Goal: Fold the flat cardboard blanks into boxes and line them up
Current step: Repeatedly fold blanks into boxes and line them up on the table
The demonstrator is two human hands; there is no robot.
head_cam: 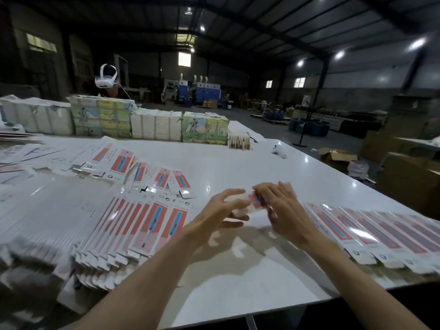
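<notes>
Left hand: fingers spread and curved, thumb below, gripping the white end of a cardboard box. Motion blur softens the detail.

Right hand: fingers nearly straight, laid over the red-and-blue printed end of the same box. Thumb hidden.

Cardboard box: held between both hands just above the table, around the middle of its near half. Blurred, so how far it is folded cannot be told.

Row of printed boxes: long, red panel with a blue motif, lying side by side and overlapping along the near edge, right of the hands and running towards the near right corner.

Fanned flat blanks: same print, overlapping, just left of the left forearm, near the near edge.

Loose blanks: scattered beyond the fan, towards the table's middle.

White sheet stacks: cover the near left part of the table.

Wrapped bundles: white and illustrated blocks, standing in a line along the far edge.

Small tan bundle: at the right end of that line.

White headset: above the bundles at the far left.

White controller: alone near the far right edge.

Open brown carton: on the floor beyond the right edge.
</notes>
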